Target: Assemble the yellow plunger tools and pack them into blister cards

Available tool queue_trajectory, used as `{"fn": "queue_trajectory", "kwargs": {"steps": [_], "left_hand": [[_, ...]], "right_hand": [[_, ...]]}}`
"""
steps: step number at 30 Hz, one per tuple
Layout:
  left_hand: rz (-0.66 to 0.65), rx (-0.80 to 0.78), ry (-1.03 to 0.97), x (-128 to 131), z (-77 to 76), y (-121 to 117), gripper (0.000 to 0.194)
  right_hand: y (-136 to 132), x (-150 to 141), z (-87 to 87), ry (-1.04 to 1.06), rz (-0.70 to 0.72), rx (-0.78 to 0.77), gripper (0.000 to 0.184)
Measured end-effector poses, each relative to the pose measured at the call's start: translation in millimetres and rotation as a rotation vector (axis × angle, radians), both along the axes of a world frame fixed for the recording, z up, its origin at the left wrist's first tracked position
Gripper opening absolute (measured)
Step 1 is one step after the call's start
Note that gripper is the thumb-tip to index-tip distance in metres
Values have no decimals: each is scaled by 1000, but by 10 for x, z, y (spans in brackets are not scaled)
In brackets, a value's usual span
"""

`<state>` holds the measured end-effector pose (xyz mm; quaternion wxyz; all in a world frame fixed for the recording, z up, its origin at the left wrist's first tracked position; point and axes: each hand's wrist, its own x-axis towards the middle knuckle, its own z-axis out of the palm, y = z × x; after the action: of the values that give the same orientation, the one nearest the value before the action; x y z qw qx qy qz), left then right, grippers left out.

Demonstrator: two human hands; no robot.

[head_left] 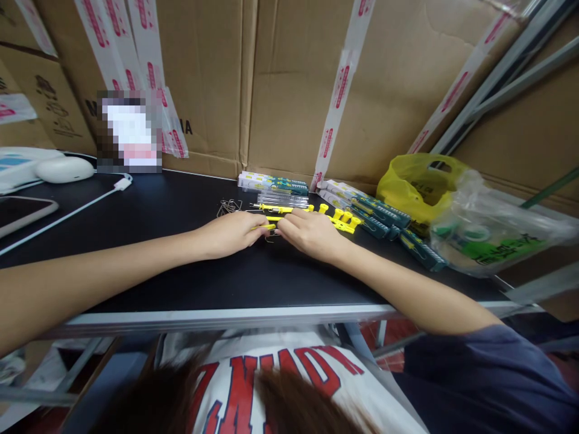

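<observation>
Well to the left of the left hand (228, 235) and its fingers sits a smooth white oval case (64, 170), with a pale-rimmed phone (25, 216) nearer the person and a thin white cable (67, 217). Just beyond the left fingers lie bent, shiny wires (229, 208) in a loose tangle. Behind both sets of fingers, clear tubes (283, 201) lie before a slim printed box (274, 182). Past the right hand (312, 234) and its fingers come glossy yellow pegs (346, 220) with rounded ends, then teal-and-white cartons (362, 208) lying askew, a crinkled yellow bag (411, 199) and a wrinkled clear bag (502, 247) with green print.

Under the fingers, the table (217, 289) is smooth and black, with a pale edge on the near side. Beyond them stands creased cardboard (294, 108), striped with red-printed tape (341, 87); a metal frame (506, 57) slants at far right.

The yellow piece (270, 226) is small, narrow and bright, pinched at its left end by the left fingers. The right fingers are curled against its other end; whether they grip it I cannot tell.
</observation>
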<state>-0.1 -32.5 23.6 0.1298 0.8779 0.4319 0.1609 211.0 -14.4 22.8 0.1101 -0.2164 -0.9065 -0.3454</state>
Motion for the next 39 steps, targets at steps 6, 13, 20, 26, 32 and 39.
{"fn": "queue_trajectory", "kwargs": {"steps": [6, 13, 20, 26, 32, 39], "left_hand": [[-22, 12, -9, -13, -21, 30, 29], [-21, 59, 4, -15, -58, 39, 30], [-1, 26, 27, -3, -27, -22, 31], [-8, 29, 25, -1, -16, -17, 32], [-12, 55, 39, -13, -52, 18, 33], [-11, 63, 20, -13, -68, 20, 35]], "right_hand": [[-36, -20, -7, 47, -81, -47, 32], [-58, -34, 1, 68, -124, -67, 35], [-27, -11, 39, 49, -67, -32, 37], [-31, 22, 107, -20, -25, 1, 36], [-78, -8, 84, -50, 5, 19, 31], [-69, -23, -12, 23, -45, -42, 29]]}}
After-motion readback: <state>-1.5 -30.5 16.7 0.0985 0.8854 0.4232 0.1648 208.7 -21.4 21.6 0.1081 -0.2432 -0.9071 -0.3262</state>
